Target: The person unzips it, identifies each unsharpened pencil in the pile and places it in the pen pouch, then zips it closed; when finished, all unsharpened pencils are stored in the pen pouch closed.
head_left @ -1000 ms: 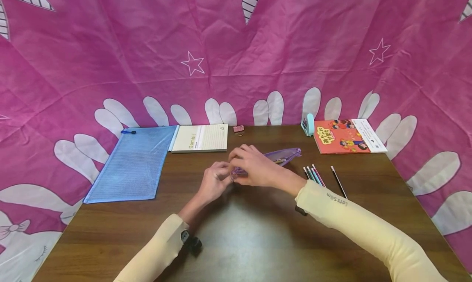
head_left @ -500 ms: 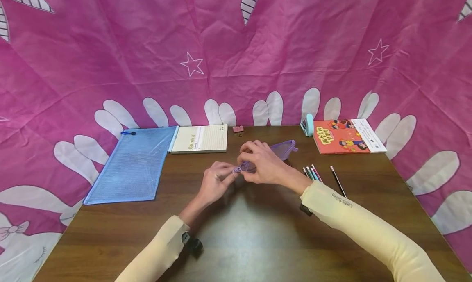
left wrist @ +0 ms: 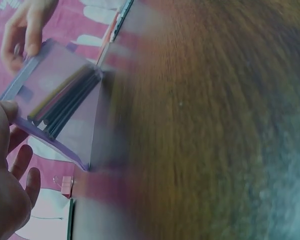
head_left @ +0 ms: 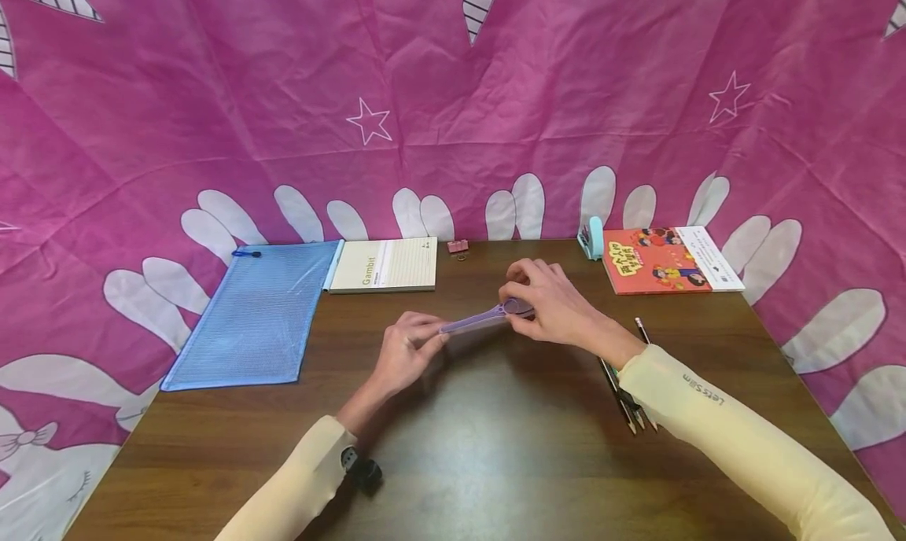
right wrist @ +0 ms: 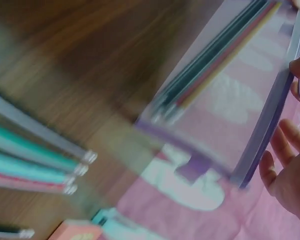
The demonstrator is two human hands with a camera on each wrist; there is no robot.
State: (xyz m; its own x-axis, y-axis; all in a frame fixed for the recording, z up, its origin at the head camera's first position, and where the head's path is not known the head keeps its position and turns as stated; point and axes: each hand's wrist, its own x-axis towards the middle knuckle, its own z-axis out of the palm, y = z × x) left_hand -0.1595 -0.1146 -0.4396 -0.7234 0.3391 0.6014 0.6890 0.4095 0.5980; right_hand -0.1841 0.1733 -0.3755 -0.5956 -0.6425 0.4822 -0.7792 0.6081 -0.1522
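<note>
A see-through purple zip pouch (head_left: 476, 318) is stretched between both hands over the middle of the table, its zipped edge upward. Several pencils (left wrist: 65, 102) lie inside it, showing through the film in both wrist views. At one end of the zipped edge, my left hand (head_left: 405, 352) pinches the corner between thumb and fingers. My right hand (head_left: 555, 303) grips the same edge near its other end, thumb and index finger at a round purple zipper pull (head_left: 518, 307). Several loose pencils (head_left: 617, 391) lie on the table below the right wrist, partly covered by the sleeve.
A blue mesh zip bag (head_left: 248, 317) lies at left, beside a notepad (head_left: 385, 266). Along the back are a pink binder clip (head_left: 458, 247), a turquoise stapler-like item (head_left: 591, 239) and an orange picture book (head_left: 658, 264). One separate pencil (head_left: 641, 329) lies at right.
My right hand has slid rightward along the pouch's edge, away from the left hand, and the edge between them is now straight. The left hand has barely shifted, still pinching the corner.
</note>
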